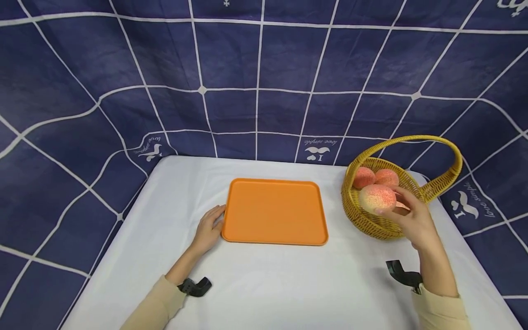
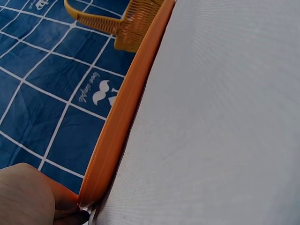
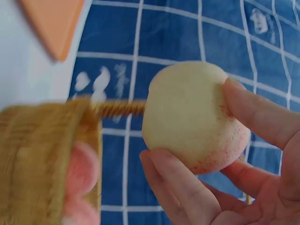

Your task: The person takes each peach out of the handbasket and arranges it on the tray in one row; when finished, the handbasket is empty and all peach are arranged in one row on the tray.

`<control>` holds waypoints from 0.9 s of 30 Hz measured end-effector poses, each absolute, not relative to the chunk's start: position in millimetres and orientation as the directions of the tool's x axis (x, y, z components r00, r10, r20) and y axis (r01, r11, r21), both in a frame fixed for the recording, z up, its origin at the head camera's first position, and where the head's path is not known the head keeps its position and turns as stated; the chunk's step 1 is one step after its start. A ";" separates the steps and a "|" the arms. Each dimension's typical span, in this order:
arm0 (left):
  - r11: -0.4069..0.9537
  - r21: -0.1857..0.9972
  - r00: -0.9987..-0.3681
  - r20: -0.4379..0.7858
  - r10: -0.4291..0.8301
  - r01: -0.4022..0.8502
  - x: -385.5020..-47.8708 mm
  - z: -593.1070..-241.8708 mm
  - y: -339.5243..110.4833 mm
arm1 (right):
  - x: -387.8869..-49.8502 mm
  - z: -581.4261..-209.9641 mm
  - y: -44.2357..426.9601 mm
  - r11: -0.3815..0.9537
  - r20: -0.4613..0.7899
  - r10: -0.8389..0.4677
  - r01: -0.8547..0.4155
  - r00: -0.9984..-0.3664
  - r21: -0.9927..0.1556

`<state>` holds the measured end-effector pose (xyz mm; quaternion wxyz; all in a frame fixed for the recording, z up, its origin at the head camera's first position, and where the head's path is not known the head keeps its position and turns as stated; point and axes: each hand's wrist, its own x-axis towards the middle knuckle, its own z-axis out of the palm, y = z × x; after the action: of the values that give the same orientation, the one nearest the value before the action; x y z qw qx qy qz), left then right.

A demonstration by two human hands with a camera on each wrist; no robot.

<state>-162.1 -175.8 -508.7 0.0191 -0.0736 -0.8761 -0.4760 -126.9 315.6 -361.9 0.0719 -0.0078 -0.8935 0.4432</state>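
My right hand (image 1: 412,220) grips a pale yellow and pink peach (image 1: 377,198) over the wicker basket (image 1: 363,224). In the right wrist view, thumb and fingers curl around the peach (image 3: 192,117), its pale side towards the camera. Two reddish peaches, one on the left (image 1: 364,177) and one on the right (image 1: 387,177), lie in the basket; what lies under my hand is partly hidden. At the left edge of the orange tray (image 1: 274,211), my left hand (image 1: 207,230) rests on the table, its fingertips touching the rim. Nothing lies on the tray.
A tall looped handle (image 1: 416,137) rises over the basket. White cloth covers the table (image 1: 268,284). Dark blue cloth with white grid lines (image 1: 288,59) hangs behind and at the sides. Black straps, left (image 1: 195,287) and right (image 1: 404,275), sit on the wrists.
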 end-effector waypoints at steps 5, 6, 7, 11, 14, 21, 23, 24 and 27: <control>0.550 0.820 -0.988 0.119 0.102 0.156 -163.2 -509.6 -175.5 | -133.2 -353.1 284.0 0.557 0.151 -0.057 -0.157 -0.987 -0.815; 0.552 0.819 -0.988 0.120 0.100 0.156 -163.2 -509.5 -175.4 | -136.8 -352.5 276.3 0.547 0.144 -0.079 -0.163 -0.986 -0.821; 0.555 0.818 -0.988 0.120 0.100 0.155 -163.3 -509.7 -175.4 | -140.9 -352.2 268.2 0.533 0.135 -0.101 -0.169 -0.986 -0.829; 0.549 0.822 -0.988 0.116 0.101 0.152 -163.1 -510.0 -175.3 | -163.9 -359.0 230.1 0.471 0.099 -0.171 -0.170 -0.980 -0.866; 0.550 0.821 -0.988 0.114 0.103 0.152 -162.7 -509.8 -175.4 | -183.9 -368.9 197.7 0.421 0.061 -0.219 -0.150 -0.974 -0.895; 0.540 0.830 -0.989 0.094 0.110 0.139 -162.2 -506.7 -175.4 | -224.2 -387.6 130.1 0.345 -0.026 -0.282 -0.076 -0.959 -0.935; 0.545 0.826 -0.989 0.099 0.111 0.144 -162.3 -506.3 -174.9 | -233.1 -394.1 115.6 0.359 -0.036 -0.276 -0.069 -0.960 -0.931; 0.547 0.825 -0.989 0.100 0.109 0.144 -162.4 -506.1 -174.7 | -236.3 -396.6 109.0 0.375 -0.040 -0.271 -0.067 -0.962 -0.925; 0.552 0.820 -0.989 0.108 0.105 0.149 -162.0 -505.7 -174.7 | -246.3 -408.1 91.7 0.398 -0.054 -0.261 -0.057 -0.964 -0.916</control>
<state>-162.0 -174.7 -505.7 0.0231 -0.0721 -0.8807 -0.4677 -246.3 91.7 -408.1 -0.0946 0.0956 -0.8308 0.5402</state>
